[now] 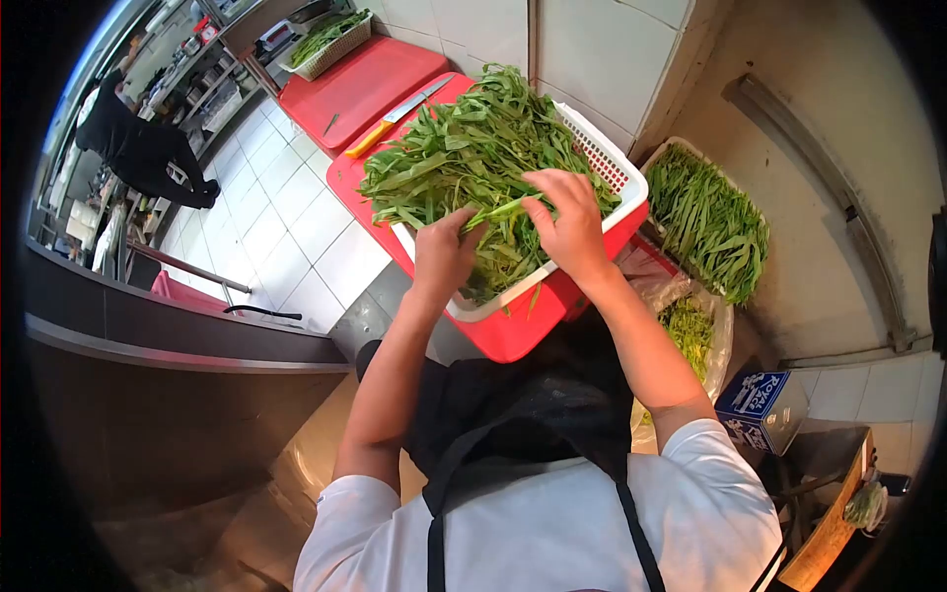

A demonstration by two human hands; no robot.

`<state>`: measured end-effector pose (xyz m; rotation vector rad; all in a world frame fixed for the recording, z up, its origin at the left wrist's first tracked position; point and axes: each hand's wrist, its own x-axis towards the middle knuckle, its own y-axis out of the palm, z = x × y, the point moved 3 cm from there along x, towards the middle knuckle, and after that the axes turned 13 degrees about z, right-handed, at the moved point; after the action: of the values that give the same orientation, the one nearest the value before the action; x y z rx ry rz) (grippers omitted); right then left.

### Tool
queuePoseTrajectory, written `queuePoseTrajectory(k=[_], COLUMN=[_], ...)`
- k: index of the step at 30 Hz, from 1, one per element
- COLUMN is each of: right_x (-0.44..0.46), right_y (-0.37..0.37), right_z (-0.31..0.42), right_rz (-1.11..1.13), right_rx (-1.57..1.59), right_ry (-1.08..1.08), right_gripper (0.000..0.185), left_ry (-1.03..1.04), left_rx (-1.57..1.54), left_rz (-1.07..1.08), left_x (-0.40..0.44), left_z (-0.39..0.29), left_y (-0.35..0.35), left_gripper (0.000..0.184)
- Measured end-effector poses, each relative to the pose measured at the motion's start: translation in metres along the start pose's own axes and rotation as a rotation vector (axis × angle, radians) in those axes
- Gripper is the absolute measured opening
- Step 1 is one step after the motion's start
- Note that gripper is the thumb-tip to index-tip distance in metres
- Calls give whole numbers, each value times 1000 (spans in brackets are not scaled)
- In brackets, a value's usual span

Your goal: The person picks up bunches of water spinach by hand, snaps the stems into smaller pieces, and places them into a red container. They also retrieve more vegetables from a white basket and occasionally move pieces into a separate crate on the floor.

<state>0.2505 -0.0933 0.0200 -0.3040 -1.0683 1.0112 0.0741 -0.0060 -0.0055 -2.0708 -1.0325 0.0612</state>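
Your left hand point(449, 255) has its fingers closed on one end of a green stem point(505, 209), and your right hand point(570, 222) pinches the other end between thumb and fingers. You hold it just above the near part of the white basket point(632, 185), which is heaped with long leafy greens point(483, 138); they spill over its left side. The white basket sits on a red board point(352, 192). Beyond its left side, a knife point(400, 116) with a yellow handle lies on that board, and past the knife is another red board point(367, 84). Farther off that way, a small basket point(343, 54) holds more greens.

To the right of the white basket, lower down, a second basket point(681, 144) is full of leafy greens. Nearer you on that side, a clear plastic bag point(725, 345) holds paler, yellowish greens; your right forearm hides part of it. A blue and white tin point(758, 409) stands beyond the bag.

You can't see the white basket's floor under the leaves. Well left of it, a person point(138, 143) in dark clothes bends at shelving, too small to make out what their hands do.
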Motion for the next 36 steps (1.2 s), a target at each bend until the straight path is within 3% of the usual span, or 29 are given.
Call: queuePoseTrajectory(k=[2,5,8,12,18,20,23,26,29,32,36], right_x=[9,13,19,23,27,30,29,22,9,-6,-49], right_y=[-5,10,16,11,7,6,6,13,34,37,-24], right_z=[18,8,3,4,15,23,24,23,8,-18,-67], right_rz=[113,217,285,320,301,279,275,190,76,16,-308], right_rx=[-113,-128,-106,-105,-134,-140,-189,-119,119,594,458], right_ry=[-202,-240,-262,-280,-319,-359,-392,-276,-12,418,512], right_gripper=[26,17,10,10,16,16,15,12,7,9,19], left_ry=[-100,-214,-393,-357,-106,-136,-72,-17,-78,-123,-159], left_rx=[-88,-573,-808,-971,-418,-231,-207,-184,-232,-459,-887], left_rz=[49,144,201,-111,63,147,67,-6,-66,-101,-243], left_x=[-2,-2,-6,-6,-2,-3,-2,-2,-4,-12,-15], left_z=[-5,7,23,41,11,-10,-13,-21,-11,-5,29], left_y=[1,5,-3,-36,-29,-21,-8,-4,8,14,2], left_gripper=[15,17,20,23,22,22,20,19,19,16,14])
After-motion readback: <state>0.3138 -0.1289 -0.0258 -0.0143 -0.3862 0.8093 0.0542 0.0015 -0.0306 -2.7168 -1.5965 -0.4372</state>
